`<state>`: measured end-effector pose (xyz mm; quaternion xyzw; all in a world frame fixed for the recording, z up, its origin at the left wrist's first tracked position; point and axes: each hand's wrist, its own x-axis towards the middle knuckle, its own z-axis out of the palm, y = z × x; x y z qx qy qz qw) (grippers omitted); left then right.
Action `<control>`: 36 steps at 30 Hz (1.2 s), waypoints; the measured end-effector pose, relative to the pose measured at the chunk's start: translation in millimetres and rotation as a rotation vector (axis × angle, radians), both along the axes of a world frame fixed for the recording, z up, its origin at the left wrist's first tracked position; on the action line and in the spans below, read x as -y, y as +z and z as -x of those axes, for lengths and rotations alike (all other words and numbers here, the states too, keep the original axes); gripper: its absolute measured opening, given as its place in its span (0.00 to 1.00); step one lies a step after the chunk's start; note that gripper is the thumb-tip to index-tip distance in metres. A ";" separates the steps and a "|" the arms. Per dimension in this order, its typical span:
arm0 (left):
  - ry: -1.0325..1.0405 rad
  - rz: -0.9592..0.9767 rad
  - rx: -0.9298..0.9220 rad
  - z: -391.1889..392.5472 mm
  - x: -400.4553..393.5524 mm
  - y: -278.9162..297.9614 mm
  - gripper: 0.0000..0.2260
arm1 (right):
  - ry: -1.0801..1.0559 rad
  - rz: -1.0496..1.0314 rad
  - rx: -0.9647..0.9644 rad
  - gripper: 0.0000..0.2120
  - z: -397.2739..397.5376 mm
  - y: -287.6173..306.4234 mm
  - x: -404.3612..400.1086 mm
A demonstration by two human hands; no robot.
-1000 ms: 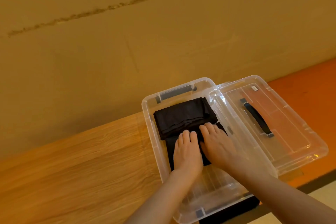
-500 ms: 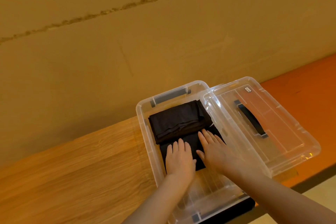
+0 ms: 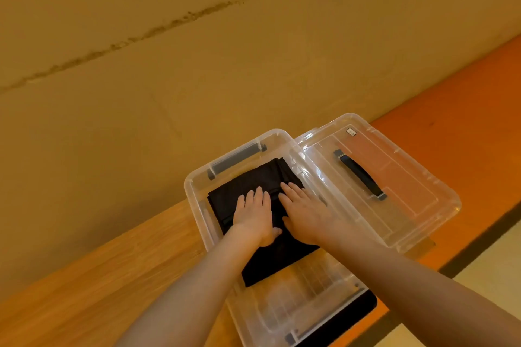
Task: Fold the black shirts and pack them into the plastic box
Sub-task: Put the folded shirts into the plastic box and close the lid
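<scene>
Hands (image 3: 253, 214) farther up shirts (image 3: 245, 186) — lid (image 3: 394, 175) alongside

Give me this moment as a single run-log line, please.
phase: packing | left hand: flat on black shirts | right hand: flat on same | plastic box: open on table | lid: beside it

The clear glossy plastic box (image 3: 197, 205) holds matt black cloth shirts (image 3: 248, 186) on a grained wooden table (image 3: 98, 276).

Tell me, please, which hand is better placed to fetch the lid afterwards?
Probably the right hand: the lid lies just beyond it, beside the box, while the left hand is farther away.
</scene>
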<state>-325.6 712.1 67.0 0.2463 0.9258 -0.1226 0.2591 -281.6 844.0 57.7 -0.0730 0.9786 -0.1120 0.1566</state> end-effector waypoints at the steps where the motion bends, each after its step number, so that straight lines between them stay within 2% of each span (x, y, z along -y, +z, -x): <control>1: -0.033 0.016 0.003 4.4 -3.2 10.4 0.39 | -0.012 0.028 -0.037 0.27 -3.8 7.6 -1.5; 4: -0.077 -0.057 -0.041 21.4 -16.0 43.4 0.25 | -0.077 0.126 -0.189 0.24 -18.3 33.1 -10.9; 6: -0.042 -0.277 -0.142 28.1 -29.4 69.4 0.15 | -0.132 0.170 -0.315 0.22 -28.6 49.7 -21.8; 7: -0.033 -0.385 -0.210 30.6 -37.8 79.6 0.13 | -0.166 0.175 -0.363 0.22 -33.5 57.0 -28.5; 10: -0.128 -0.610 -0.350 38.4 -69.6 95.4 0.15 | -0.292 0.112 -0.417 0.21 -48.6 64.6 -52.3; 12: -0.233 -0.662 -0.298 42.0 -95.1 96.7 0.19 | -0.405 0.073 -0.402 0.22 -59.2 60.5 -69.5; 17: -0.620 -0.436 -0.114 45.1 -162.1 69.9 0.23 | -0.659 0.060 -0.211 0.23 -83.5 34.6 -106.3; 22: -0.663 -0.092 0.042 50.5 -210.2 18.5 0.30 | -0.803 0.079 -0.054 0.30 -107.7 -10.8 -117.2; 25: -0.753 0.040 0.046 54.8 -219.3 -14.7 0.32 | -0.824 0.095 -0.007 0.28 -120.5 -37.7 -115.3; 27: -0.774 0.021 0.040 58.2 -220.0 -30.2 0.31 | -0.842 0.089 -0.068 0.28 -127.7 -50.8 -113.8; 32: -0.791 -0.251 -0.022 64.3 -219.2 -46.5 0.22 | -0.894 0.004 -0.140 0.29 -132.0 -66.9 -116.0; 36: -0.731 -0.344 0.062 66.1 -226.6 -50.6 0.19 | -1.134 0.046 -0.270 0.30 -133.1 -73.7 -121.0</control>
